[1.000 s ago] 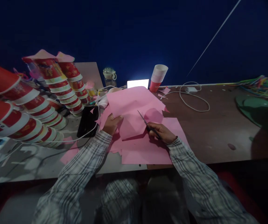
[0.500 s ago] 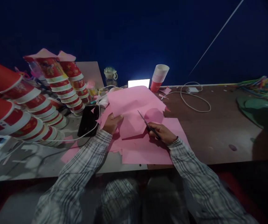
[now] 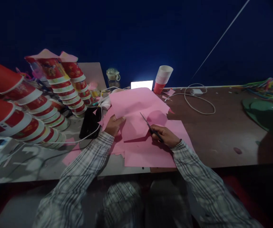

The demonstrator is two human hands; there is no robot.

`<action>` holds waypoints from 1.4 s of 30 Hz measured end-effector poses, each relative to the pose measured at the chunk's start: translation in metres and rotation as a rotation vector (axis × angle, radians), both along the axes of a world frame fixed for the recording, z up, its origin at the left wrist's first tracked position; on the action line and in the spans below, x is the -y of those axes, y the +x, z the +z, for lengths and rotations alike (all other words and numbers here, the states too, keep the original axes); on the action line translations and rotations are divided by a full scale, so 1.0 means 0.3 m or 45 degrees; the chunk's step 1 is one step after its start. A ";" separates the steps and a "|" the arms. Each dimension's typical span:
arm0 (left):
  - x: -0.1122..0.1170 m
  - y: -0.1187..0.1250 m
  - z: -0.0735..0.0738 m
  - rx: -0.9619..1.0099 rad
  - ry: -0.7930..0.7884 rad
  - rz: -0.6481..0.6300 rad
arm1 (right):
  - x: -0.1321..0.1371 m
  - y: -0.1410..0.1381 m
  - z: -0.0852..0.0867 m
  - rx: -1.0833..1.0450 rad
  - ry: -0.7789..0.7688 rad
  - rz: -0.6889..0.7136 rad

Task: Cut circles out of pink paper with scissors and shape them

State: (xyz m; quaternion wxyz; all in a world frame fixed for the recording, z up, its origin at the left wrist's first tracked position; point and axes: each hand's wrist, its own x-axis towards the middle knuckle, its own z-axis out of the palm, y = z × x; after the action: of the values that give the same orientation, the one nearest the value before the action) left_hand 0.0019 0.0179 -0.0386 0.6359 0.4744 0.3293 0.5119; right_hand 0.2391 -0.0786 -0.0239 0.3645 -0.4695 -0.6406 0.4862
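Nearest, on the table (image 3: 217,136), an under-sheet (image 3: 148,158) of pink paper lay flat by the edge. The left hand (image 3: 114,126) gripped a pink sheet (image 3: 138,101) by its left side, thumb on top, its other fingers partly hidden. The right hand (image 3: 166,135) was closed round the handles of the scissors (image 3: 146,123). Their long axis slanted from near right to far left, tips pointing away from the person and leftward, over the sheet. The blades showed as one dark line; whether paper sat between them could not be told. The sheet lay above the under-sheet, between the hands and spreading beyond them, its straight near edge slanting away toward the right.

Left of the left hand lay a black slab (image 3: 89,126), a white cord (image 3: 92,133) crossing it. Further left, red cups (image 3: 2,117) stood in columns, their gold markings too blurred to read; two columns wore pale pink cones (image 3: 45,54). Farther off stood a lidded jar (image 3: 112,76), contents too dim to tell, a lit screen (image 3: 141,85), its writing unreadable, and a nested stack (image 3: 163,77) of white cups above red, mouth upward
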 end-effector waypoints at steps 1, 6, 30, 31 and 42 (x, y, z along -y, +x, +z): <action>0.000 0.000 0.002 -0.006 0.001 0.003 | 0.000 -0.001 0.000 0.005 0.008 -0.006; -0.001 -0.001 0.009 0.025 -0.020 -0.003 | 0.003 -0.007 0.000 0.034 0.037 -0.044; -0.016 -0.022 0.021 0.006 -0.153 -0.002 | 0.015 -0.009 -0.021 -0.085 -0.168 -0.027; -0.018 -0.024 0.021 0.007 -0.158 -0.010 | 0.016 -0.009 -0.022 -0.097 -0.184 -0.030; -0.038 -0.039 0.009 0.001 -0.140 -0.046 | 0.011 -0.003 -0.036 -0.024 -0.122 0.037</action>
State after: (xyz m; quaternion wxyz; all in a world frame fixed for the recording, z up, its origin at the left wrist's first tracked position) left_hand -0.0096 0.0292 -0.0357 0.6705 0.4443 0.3480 0.4817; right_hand 0.2384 -0.0818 -0.0346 0.3405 -0.4725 -0.6199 0.5258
